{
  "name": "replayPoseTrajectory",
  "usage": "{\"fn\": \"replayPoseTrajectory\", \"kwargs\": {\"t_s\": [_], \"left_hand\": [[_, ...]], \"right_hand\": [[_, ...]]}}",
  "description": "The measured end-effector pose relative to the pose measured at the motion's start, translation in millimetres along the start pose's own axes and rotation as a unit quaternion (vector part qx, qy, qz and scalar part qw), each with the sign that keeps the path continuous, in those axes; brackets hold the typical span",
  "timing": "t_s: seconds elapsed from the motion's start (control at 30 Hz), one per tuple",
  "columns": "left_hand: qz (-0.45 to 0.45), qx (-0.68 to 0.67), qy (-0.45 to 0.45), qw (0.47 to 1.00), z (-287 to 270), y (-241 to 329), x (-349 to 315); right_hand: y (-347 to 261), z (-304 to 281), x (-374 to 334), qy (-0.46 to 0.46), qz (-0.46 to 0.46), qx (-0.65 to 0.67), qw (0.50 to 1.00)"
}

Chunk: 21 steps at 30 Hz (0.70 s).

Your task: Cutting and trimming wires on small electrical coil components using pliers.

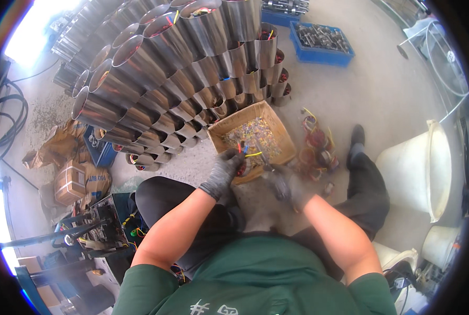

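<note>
My left hand point(225, 167), in a grey glove, is closed round a small wound motor part with red, blue and yellow wire ends point(252, 154) sticking up from it. Most of that part is hidden by the fingers. To its right my gloved right hand point(297, 186) is smeared by motion. It grips a hand tool point(280, 185) with dark handles, whose kind is too blurred to make out; its tip points toward the wires. Both hands are over the near edge of a cardboard box point(280, 125) that holds many short coloured wire scraps.
Stacked steel cylinders point(176, 79) rise beyond the box. Several reddish wound parts point(317, 149) lie on the floor at right, near my foot. A blue crate point(324, 56) of metal parts stands at the back. White buckets point(410, 165) are at right, a machine point(108, 223) at left.
</note>
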<state>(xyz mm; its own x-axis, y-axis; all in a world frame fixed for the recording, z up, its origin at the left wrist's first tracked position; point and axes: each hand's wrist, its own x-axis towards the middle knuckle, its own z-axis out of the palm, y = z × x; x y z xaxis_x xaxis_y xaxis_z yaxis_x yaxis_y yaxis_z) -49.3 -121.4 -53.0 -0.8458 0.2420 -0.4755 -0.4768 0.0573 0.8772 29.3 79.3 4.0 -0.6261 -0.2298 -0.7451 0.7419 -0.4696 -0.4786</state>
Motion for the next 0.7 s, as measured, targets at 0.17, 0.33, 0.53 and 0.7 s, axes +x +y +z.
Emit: {"fn": "replayPoseTrajectory", "kwargs": {"t_s": [0.17, 0.33, 0.53, 0.7], "left_hand": [[-0.002, 0.048, 0.024, 0.999, 3.2, -3.0, 2.8], [-0.002, 0.041, 0.019, 0.999, 6.0, 1.8, 0.0], [0.002, 0.046, -0.002, 0.999, -3.5, -21.2, 14.5], [-0.030, 0.032, -0.051, 0.998, -2.9, -19.0, 8.4]], "right_hand": [[21.0, -23.6, 26.7, 0.029, -0.034, 0.027, 0.999], [26.1, -29.4, 36.8, -0.035, -0.030, 0.025, 0.999], [62.4, -48.2, 78.2, -0.041, -0.361, -0.285, 0.887], [41.3, -39.4, 62.2, -0.040, -0.269, -0.297, 0.915]]}}
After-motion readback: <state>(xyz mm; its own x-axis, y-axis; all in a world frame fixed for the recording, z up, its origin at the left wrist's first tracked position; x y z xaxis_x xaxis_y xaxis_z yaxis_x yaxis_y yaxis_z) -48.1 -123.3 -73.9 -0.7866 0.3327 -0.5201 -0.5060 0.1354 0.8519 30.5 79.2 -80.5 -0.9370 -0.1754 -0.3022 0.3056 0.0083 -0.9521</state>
